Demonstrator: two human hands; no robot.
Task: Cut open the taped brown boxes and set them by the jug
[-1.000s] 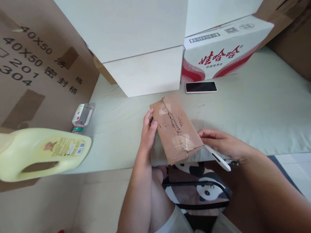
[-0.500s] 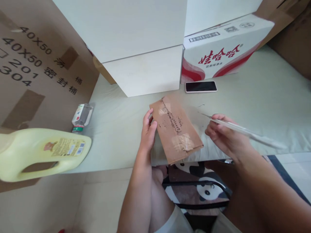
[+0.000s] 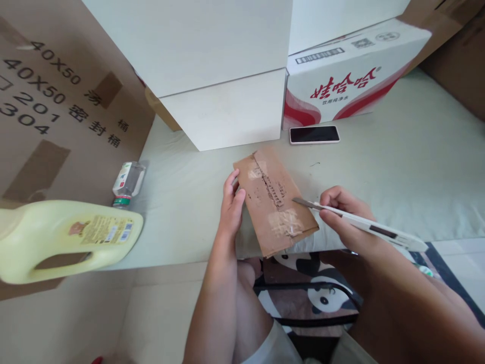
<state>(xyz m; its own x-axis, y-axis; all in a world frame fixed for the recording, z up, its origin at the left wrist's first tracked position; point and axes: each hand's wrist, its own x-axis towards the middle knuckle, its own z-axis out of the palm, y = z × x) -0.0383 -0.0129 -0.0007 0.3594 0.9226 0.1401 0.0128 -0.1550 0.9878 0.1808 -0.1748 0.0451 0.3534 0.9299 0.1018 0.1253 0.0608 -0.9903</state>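
Note:
A small brown cardboard box [image 3: 271, 197] lies slanted near the front edge of the pale green cloth surface, with clear tape at both ends and dark scuffs along its middle. My left hand [image 3: 231, 202] grips its left side, thumb on the top face and fingers along the edge. In my right hand [image 3: 346, 215] is a white utility knife [image 3: 379, 230], its blade extended and pointing left. The blade tip is over the right part of the box; whether it touches the cardboard I cannot tell.
A phone [image 3: 314, 134] lies behind the box, before a white-and-red carton [image 3: 341, 86] and white boxes [image 3: 235, 116]. At left are a yellow jug [image 3: 109, 237], a small clear bottle [image 3: 129, 184] and a large cardboard carton [image 3: 76, 136]. A panda-print bag [image 3: 322, 293] sits below the edge.
My right hand has turned the knife and brought its blade left, from beside the box to over it. My left hand and the box have hardly moved.

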